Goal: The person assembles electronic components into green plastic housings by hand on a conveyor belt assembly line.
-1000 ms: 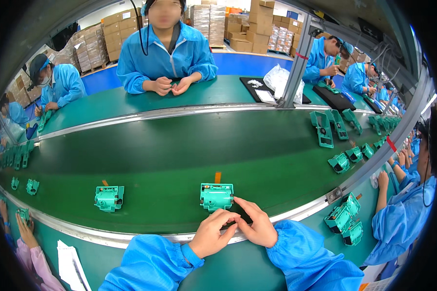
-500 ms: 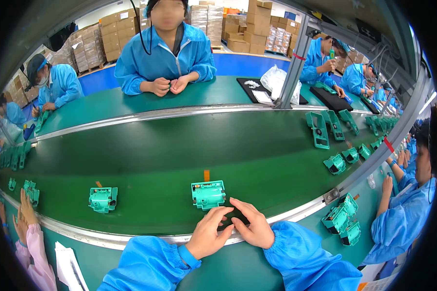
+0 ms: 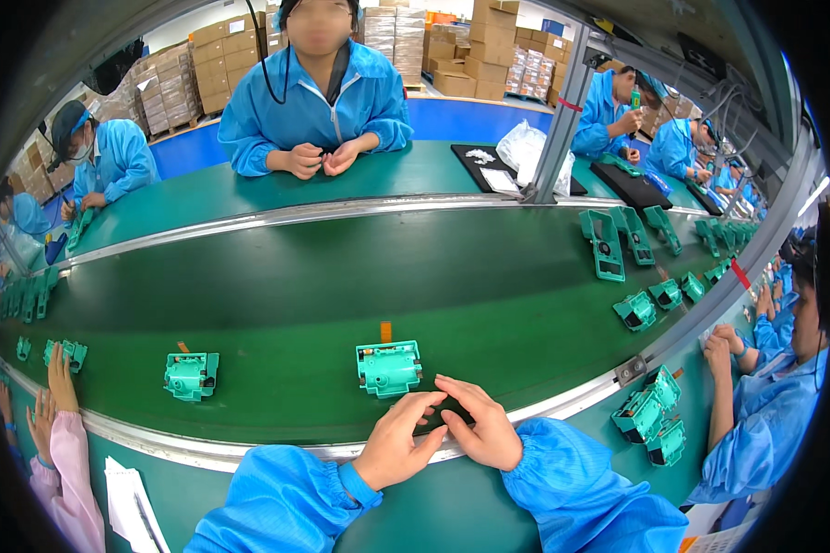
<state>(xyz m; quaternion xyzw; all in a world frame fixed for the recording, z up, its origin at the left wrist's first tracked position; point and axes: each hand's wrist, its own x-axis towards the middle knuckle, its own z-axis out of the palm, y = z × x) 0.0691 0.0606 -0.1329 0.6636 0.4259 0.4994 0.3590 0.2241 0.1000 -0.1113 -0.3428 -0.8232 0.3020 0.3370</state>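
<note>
My left hand (image 3: 401,441) and my right hand (image 3: 482,427) rest at the near metal rail of the green belt, their fingertips close together or touching. Fingers are stretched out and slightly bent, and I see nothing held in either hand. Just beyond them on the belt lies a teal plastic housing (image 3: 389,370) with an orange ribbon cable (image 3: 385,332) sticking up at its far side. The fingertips look apart from it. Farther left is a similar teal housing (image 3: 191,377), also with a small orange strip.
Several teal housings (image 3: 650,415) sit on the table by my right arm. More teal parts (image 3: 603,244) line the belt's far right. A pink-sleeved person's hand (image 3: 62,378) reaches over the belt at left, beside white paper (image 3: 131,507). A metal post (image 3: 563,120) stands opposite.
The two nearer housings have shifted slightly left. The pink-sleeved person's hand has moved farther onto the belt to a housing there. My hands have stayed nearly still.
</note>
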